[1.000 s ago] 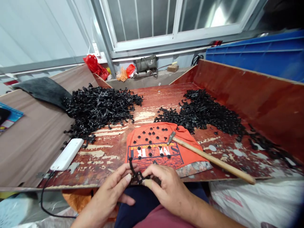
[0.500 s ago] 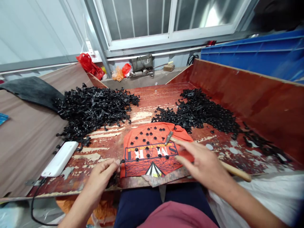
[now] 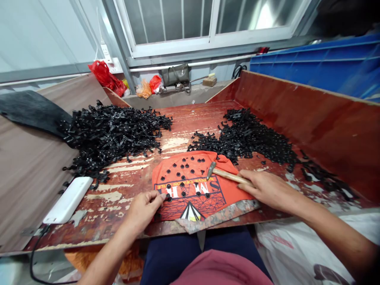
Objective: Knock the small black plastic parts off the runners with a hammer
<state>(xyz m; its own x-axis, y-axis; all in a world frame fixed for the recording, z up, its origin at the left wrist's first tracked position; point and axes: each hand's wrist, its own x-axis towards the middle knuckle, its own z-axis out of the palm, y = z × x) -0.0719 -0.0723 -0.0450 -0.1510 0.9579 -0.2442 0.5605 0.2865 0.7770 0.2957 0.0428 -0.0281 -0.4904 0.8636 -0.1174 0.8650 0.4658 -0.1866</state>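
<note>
My right hand [image 3: 268, 189] is wrapped round the wooden handle of a small hammer [image 3: 226, 174], whose metal head lies on an orange cloth [image 3: 192, 186]. Several small black studs [image 3: 184, 178] stand scattered on that cloth. At the cloth's left edge, my left hand [image 3: 145, 206] pinches a small black plastic piece [image 3: 166, 196] down against the cloth. A heap of black plastic strips [image 3: 109, 134] lies to the left and another heap of black parts [image 3: 255, 140] to the right.
The work surface is a worn red board [image 3: 190, 126] with a raised red wall [image 3: 311, 122] on the right. A white power bank [image 3: 67, 200] with a cable lies at the left. Blue crates [image 3: 320, 63] stand behind the wall. Plastic bags [image 3: 103, 77] sit under the window.
My hands, together on a black piece at the board's front edge, have separated. The right hand reached out and closed on the hammer handle. The left brought the piece to the cloth.
</note>
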